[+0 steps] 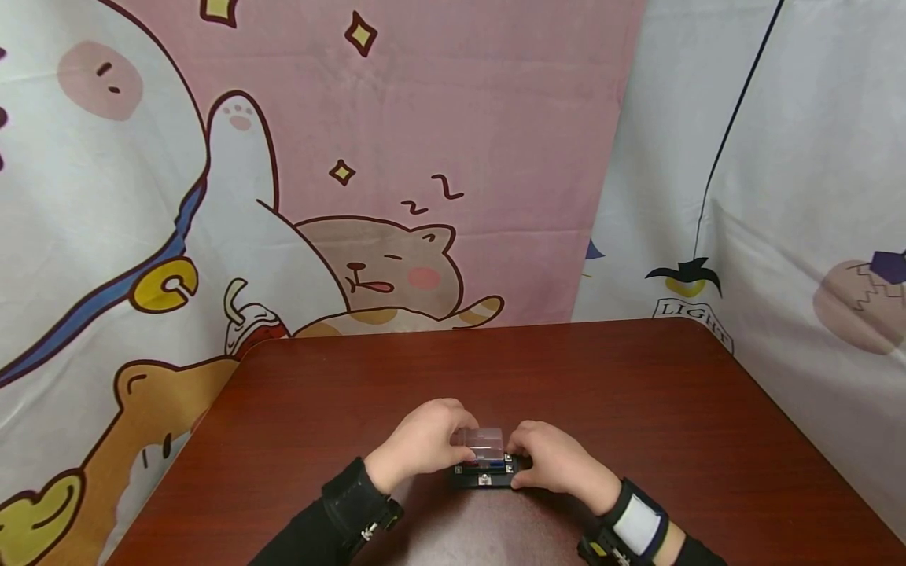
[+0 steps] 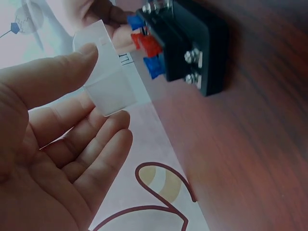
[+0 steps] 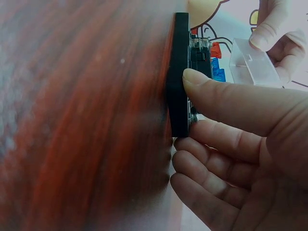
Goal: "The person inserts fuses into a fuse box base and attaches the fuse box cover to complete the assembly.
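A black fuse block (image 1: 484,479) rests on the table, with red (image 2: 151,46) and blue (image 2: 154,67) blade fuses standing up from it. My left hand (image 1: 426,442) pinches a clear plastic cover (image 1: 487,445) between thumb and fingers. In both wrist views a small gap separates this cover (image 3: 255,65) from the fuse tops. At the block's right end, my right hand (image 1: 561,459) grips the black base (image 3: 179,98), thumb on its near side. Metal terminal screws (image 2: 192,57) show along the block's edge. The fingertips behind the block are partly hidden.
The reddish-brown table (image 1: 354,377) extends around both hands. Behind it hangs a printed cloth (image 1: 524,157) with cartoon animals, and white cloth (image 1: 800,196) hangs on the right. Black bands with devices sit on both wrists.
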Demonstrator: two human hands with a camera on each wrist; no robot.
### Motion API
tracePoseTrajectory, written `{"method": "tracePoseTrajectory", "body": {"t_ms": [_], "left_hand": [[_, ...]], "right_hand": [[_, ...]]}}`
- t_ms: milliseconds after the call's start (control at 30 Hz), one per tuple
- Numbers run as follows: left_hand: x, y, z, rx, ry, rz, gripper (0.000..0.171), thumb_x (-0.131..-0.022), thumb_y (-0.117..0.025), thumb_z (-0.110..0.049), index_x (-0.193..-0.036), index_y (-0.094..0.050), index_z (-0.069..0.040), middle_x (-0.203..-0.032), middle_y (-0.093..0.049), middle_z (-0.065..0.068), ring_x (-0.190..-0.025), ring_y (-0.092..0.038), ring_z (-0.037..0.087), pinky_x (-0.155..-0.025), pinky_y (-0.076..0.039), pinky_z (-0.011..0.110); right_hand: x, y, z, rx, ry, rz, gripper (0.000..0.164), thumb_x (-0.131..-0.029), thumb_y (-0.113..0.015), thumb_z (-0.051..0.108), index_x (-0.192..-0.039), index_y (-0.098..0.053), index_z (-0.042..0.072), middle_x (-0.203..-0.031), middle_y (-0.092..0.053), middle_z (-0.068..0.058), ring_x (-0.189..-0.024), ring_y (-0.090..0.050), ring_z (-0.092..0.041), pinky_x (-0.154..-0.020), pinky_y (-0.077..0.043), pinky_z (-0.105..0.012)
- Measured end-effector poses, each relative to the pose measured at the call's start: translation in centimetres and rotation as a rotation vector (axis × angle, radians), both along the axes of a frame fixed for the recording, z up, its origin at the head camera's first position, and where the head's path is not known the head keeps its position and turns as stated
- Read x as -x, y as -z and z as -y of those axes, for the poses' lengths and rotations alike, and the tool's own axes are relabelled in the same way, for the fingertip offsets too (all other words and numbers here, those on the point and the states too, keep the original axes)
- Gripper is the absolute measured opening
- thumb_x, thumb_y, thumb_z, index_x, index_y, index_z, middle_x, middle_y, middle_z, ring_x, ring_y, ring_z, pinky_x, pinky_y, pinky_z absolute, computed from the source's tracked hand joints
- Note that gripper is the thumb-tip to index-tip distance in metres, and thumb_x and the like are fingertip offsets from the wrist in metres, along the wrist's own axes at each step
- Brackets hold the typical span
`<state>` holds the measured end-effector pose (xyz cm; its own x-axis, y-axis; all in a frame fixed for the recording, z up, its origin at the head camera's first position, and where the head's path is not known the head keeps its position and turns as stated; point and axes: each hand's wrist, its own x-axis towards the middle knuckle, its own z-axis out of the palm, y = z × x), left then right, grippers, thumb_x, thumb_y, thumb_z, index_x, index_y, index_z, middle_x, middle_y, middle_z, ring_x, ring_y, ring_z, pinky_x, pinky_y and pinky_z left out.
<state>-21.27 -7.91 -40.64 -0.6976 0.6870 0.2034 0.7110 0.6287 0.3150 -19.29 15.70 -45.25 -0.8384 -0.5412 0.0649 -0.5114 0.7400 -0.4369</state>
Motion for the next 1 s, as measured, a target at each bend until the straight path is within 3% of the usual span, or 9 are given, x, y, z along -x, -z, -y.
{"method": "tracePoseTrajectory", "body": {"t_ms": [467,1000], "left_hand": [[-0.6,1.1,-0.6,0.048,-0.021,0.008,0.026,-0.076,-0.087,-0.023,-0.098,-0.076,-0.014,-0.083,-0.06,-0.008,-0.068,-0.047,0.004,-0.06,-0.04,0.02],[-0.7,2.1,-0.9,0.078,-0.02,-0.049,0.023,-0.075,-0.087,-0.022,-0.094,-0.075,-0.017,-0.081,-0.058,-0.009,-0.071,-0.047,0.003,-0.062,-0.041,0.02]], "right_hand": [[0.0,0.0,-0.1,0.014,-0.018,-0.011,0.032,-0.071,-0.089,0.025,-0.094,-0.071,0.013,-0.086,-0.056,0.008,-0.074,-0.048,-0.005,-0.066,-0.046,-0.029],[0.0,0.0,0.0,0.013,-0.014,-0.03,0.033,-0.069,-0.09,0.026,-0.092,-0.071,0.013,-0.085,-0.056,0.008,-0.073,-0.047,-0.005,-0.066,-0.046,-0.029]]}}
